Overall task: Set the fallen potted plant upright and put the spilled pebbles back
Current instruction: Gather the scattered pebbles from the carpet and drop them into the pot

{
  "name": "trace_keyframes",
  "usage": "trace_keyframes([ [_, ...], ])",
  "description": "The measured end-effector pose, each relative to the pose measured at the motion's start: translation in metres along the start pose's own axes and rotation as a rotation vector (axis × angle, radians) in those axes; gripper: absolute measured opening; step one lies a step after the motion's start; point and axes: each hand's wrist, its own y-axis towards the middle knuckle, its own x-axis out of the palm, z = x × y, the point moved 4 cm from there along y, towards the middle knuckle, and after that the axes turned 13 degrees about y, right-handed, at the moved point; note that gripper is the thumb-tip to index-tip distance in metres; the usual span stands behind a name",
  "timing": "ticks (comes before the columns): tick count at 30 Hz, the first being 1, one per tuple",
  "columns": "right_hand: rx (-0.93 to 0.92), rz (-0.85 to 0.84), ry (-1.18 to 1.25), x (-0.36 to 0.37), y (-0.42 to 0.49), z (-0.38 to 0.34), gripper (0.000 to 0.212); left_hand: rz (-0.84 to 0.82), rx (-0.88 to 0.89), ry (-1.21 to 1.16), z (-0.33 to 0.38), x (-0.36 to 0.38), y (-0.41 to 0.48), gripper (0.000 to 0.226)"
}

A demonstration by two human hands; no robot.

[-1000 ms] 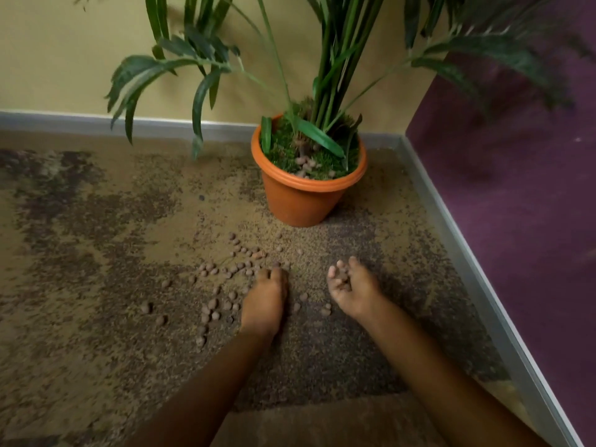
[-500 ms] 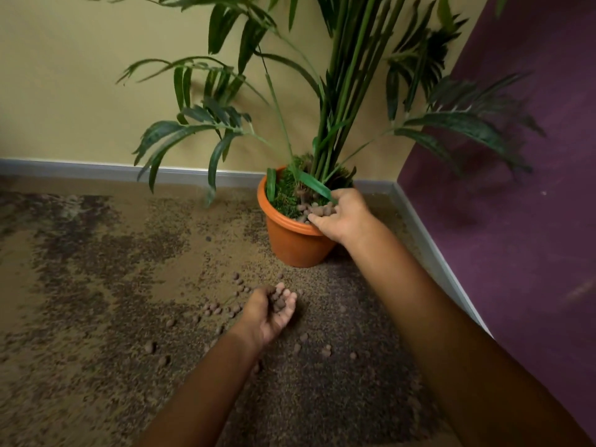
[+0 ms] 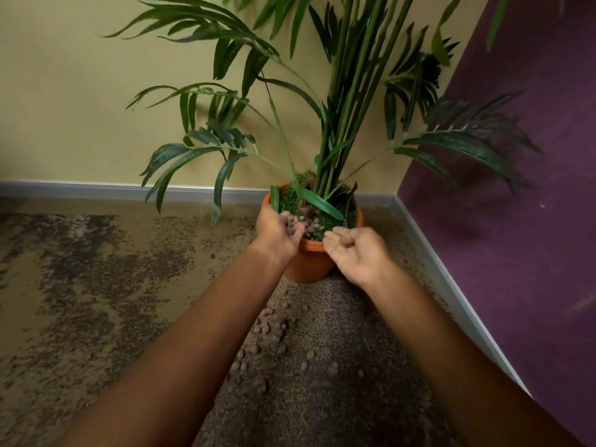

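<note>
One upright pot (image 3: 309, 263), left hand (image 3: 276, 234) cupping pebbles (image 3: 292, 222)

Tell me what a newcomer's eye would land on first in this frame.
The tall palm standing upright in its orange pot in the corner draws the eye first. At the pot's near rim, the left hand cups brown pebbles over the soil, and the right hand is curled palm-up beside it. Lower down, between the forearms, loose pebbles lie scattered on the carpet.
</note>
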Motion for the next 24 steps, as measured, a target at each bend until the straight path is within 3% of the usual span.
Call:
trace_keyframes([
  [7,0.031,-0.001,-0.095,-0.058,0.0,0.011,0.054,-0.102,0.032,0.188,0.004,0.032,0.008,0.06],
  [13,0.082,0.089,-0.358,-0.121,0.001,0.032,0.046,-0.038,0.277,0.348,-0.019,0.015,0.015,0.049],
  [17,0.058,0.136,-0.557,-0.153,0.003,0.042,0.04,0.032,0.539,0.605,-0.037,-0.003,0.013,0.047],
  [20,-0.049,0.211,-0.729,-0.169,0.007,0.042,0.034,0.075,0.729,0.891,-0.065,-0.023,0.002,0.049],
  [24,-0.37,0.202,-1.213,-0.176,0.012,0.028,0.031,0.047,0.847,1.211,-0.111,-0.052,-0.004,0.052],
])
